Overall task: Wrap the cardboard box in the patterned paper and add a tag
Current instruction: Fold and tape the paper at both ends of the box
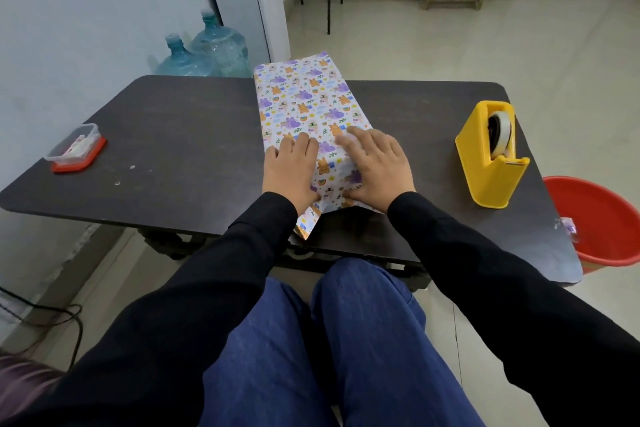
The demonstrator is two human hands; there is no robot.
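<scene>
1. Dark, scuffed bench (194, 121) carries one box, hidden under glossy patterned paper (304, 97), at its middle.
2. Two hands: left hand (291, 173) and right hand (375, 166) press flat on the near end, fingers straight and close together.
3. One yellow plastic tape dispenser (485, 170) stands to the right, one clear tub (78, 147) to the left, and two water jugs (207, 52) behind.

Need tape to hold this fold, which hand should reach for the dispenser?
The right hand, probably: the yellow tape dispenser stands on its side of the table, while the left hand can press the patterned paper down.
</scene>
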